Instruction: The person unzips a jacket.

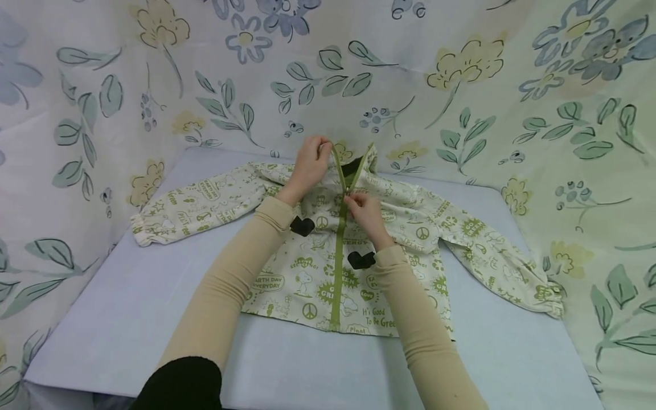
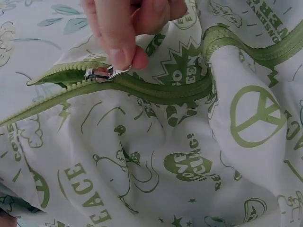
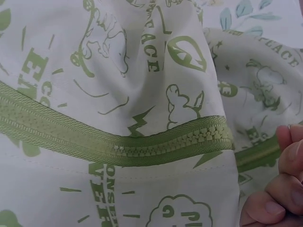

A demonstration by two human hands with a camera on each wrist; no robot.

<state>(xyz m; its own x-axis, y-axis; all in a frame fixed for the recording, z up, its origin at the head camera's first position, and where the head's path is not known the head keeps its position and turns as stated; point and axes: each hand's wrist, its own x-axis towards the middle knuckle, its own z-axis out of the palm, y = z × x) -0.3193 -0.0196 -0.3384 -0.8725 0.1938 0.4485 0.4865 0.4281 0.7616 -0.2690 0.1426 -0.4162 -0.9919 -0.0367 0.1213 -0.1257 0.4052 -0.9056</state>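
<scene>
- While both hands work near its neck, the printed jacket (image 1: 318, 259) lies front up and spread out on the pale table (image 1: 148, 307), collar away from the person and hem toward them.
- Thumb and fingers of the left hand (image 1: 309, 164) pinch the upper zip edge on the left side of the collar (image 1: 373, 159), lifting it upright.
- Thumb and fingertips of the right hand (image 1: 368, 213) pinch the metal pull tab (image 2: 119, 71) of the slider (image 2: 97, 73), just below the neck opening.
- From the hem up to the slider, the green zipper (image 1: 338, 267) is closed; above it, the two toothed edges part in a V.
- Within that V, green lining and a dark patch (image 1: 351, 167) show inside the collar.
- Green print covers the white cloth: peace signs, hearts, stars, cartoon dogs and lettering such as "PEACE".
- Out to either side stretch the jacket's sleeves, the left one (image 1: 200, 205) and the right one (image 1: 494, 259), both with gathered cuffs.
- Beige sleeves cover the person's forearms, with a black band of cloth (image 1: 181, 384) near the left elbow.
- Behind and beside the table hangs a floral curtain (image 1: 400, 34).
</scene>
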